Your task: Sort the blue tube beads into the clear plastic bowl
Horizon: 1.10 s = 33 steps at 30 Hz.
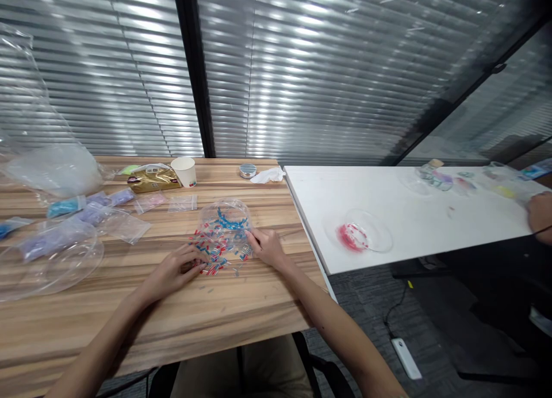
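Observation:
A clear round dish (225, 207) stands on the wood-grain table (172, 323), with blue pieces inside it. Small red, blue and clear tube-like pieces (217, 264) are heaped at its near side. My right hand (266, 247) grips the dish's right edge between thumb and fingers. At the left of the heap, my left hand (183, 267) has its fingers bent together at the pieces; whatever may be between the fingertips is too small to make out.
Left are plastic bags (56, 168), small packets (92, 213) and clear trays (64, 266). Behind stand a gold pack (154, 178), a paper cup (184, 171) and a round tin (247, 170). A white table (414, 214) on the right holds a dish (379, 234); another person's hand (541, 217) is beyond.

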Each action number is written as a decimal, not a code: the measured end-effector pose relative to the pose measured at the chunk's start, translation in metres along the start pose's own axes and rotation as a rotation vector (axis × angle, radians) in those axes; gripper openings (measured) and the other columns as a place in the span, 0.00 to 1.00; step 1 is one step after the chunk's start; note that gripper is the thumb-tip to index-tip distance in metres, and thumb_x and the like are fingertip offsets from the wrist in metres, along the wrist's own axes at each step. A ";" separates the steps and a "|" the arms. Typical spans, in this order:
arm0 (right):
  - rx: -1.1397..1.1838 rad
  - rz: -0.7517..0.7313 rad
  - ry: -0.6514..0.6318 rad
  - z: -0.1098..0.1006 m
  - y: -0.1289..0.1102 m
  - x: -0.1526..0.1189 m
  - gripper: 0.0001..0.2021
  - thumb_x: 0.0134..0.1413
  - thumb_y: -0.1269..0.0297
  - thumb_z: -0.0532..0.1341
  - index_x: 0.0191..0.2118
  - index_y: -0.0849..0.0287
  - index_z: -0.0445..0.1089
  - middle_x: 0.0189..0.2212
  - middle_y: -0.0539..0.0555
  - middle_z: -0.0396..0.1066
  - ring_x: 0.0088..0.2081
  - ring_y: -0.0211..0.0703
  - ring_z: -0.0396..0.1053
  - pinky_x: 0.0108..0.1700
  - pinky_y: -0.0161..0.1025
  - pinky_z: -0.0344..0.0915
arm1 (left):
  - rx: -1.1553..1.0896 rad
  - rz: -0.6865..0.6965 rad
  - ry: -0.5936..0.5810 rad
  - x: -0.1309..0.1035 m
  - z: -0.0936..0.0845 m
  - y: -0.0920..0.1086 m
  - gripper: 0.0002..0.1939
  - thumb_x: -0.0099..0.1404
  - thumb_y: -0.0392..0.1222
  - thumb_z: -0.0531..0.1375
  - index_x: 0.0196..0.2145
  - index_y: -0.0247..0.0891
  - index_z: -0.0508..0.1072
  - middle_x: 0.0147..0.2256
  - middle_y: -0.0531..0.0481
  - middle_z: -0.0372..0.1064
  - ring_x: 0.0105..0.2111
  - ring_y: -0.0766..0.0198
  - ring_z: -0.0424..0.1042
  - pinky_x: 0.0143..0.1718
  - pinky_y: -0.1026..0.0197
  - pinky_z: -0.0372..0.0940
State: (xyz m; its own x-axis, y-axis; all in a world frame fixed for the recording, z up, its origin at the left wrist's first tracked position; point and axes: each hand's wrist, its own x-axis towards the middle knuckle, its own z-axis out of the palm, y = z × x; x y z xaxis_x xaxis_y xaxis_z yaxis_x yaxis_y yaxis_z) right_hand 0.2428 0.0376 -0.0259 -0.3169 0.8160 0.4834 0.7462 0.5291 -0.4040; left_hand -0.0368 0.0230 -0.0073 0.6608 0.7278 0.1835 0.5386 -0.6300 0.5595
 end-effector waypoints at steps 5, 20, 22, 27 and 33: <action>0.002 0.002 -0.002 0.001 0.000 0.000 0.17 0.66 0.65 0.51 0.26 0.59 0.70 0.20 0.51 0.71 0.21 0.36 0.63 0.28 0.33 0.51 | 0.004 -0.003 -0.009 0.000 0.000 -0.002 0.12 0.69 0.45 0.53 0.40 0.40 0.75 0.38 0.47 0.74 0.39 0.60 0.71 0.43 0.60 0.66; 0.001 0.001 -0.031 -0.001 0.000 0.001 0.16 0.65 0.66 0.52 0.28 0.59 0.71 0.22 0.51 0.72 0.22 0.36 0.65 0.28 0.33 0.51 | 0.012 0.007 -0.003 0.000 0.000 0.000 0.10 0.69 0.44 0.54 0.40 0.40 0.74 0.37 0.48 0.73 0.38 0.60 0.70 0.41 0.61 0.64; 0.000 0.006 -0.038 -0.001 -0.001 0.001 0.15 0.65 0.65 0.52 0.28 0.59 0.71 0.22 0.52 0.73 0.22 0.36 0.66 0.28 0.33 0.51 | 0.011 0.008 -0.004 0.000 0.000 -0.001 0.10 0.69 0.44 0.54 0.39 0.40 0.74 0.36 0.48 0.73 0.38 0.60 0.70 0.41 0.61 0.64; -0.006 0.020 -0.056 -0.001 -0.001 0.002 0.15 0.65 0.65 0.53 0.29 0.59 0.72 0.22 0.52 0.73 0.22 0.37 0.67 0.28 0.33 0.51 | 0.006 0.009 0.000 -0.001 0.001 -0.002 0.11 0.69 0.44 0.53 0.40 0.40 0.74 0.37 0.48 0.73 0.40 0.60 0.70 0.43 0.60 0.64; -0.005 0.010 -0.072 -0.001 -0.001 0.002 0.15 0.65 0.65 0.53 0.28 0.59 0.71 0.22 0.51 0.73 0.22 0.37 0.66 0.28 0.34 0.51 | 0.009 0.001 -0.014 -0.001 0.002 -0.004 0.12 0.69 0.44 0.53 0.41 0.40 0.74 0.38 0.47 0.73 0.39 0.60 0.70 0.42 0.60 0.65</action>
State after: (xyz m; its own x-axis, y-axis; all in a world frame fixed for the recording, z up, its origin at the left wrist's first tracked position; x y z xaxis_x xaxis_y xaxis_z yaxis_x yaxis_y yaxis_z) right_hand 0.2422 0.0386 -0.0239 -0.3505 0.8360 0.4223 0.7524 0.5198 -0.4046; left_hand -0.0388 0.0246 -0.0112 0.6685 0.7234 0.1724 0.5425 -0.6329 0.5524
